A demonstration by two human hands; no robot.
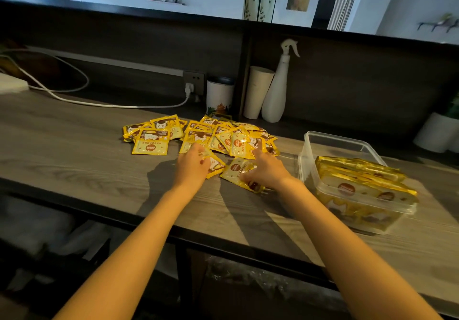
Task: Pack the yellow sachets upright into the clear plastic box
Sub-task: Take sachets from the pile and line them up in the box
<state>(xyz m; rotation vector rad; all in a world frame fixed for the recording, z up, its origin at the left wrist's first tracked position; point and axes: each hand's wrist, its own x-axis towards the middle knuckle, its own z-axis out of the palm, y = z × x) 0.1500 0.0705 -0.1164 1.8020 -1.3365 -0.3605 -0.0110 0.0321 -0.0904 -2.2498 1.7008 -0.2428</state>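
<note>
The clear plastic box (335, 138) stands open at the right of the worktop (74, 146), apart from the heap. The packed sachets (360, 179) occupy its near portion as a row on edge, leaning somewhat, with their tops above the rim. The far portion of the box shows empty through the wall. Judgement: the box is about half filled, perhaps a little more, and has room for a further batch. The loose sachets (231, 138) lie flat and overlapping in a heap at the middle of the worktop, with a smaller group (150, 139) just beside it on the left. They overlap too much to count, but a substantial share of the job is plainly outstanding, and it cannot be told whether all of them will fit. The left hand (192, 164) is at the near edge of the heap, its fingers curled round the left-hand sachet (214, 164). The right hand (267, 170) points its index finger toward the heap while its other fingers curl onto the right-hand sachet (236, 169), which lies flat on the worktop; it appears to pinch it. Neither sachet is near the box, so the step in hand is judged to be gathering the next batch. Behind the heap stand a printed tin (219, 96), a paper cup (257, 91) and a spray bottle (278, 89). A white cable (74, 98) runs in from the left.
</note>
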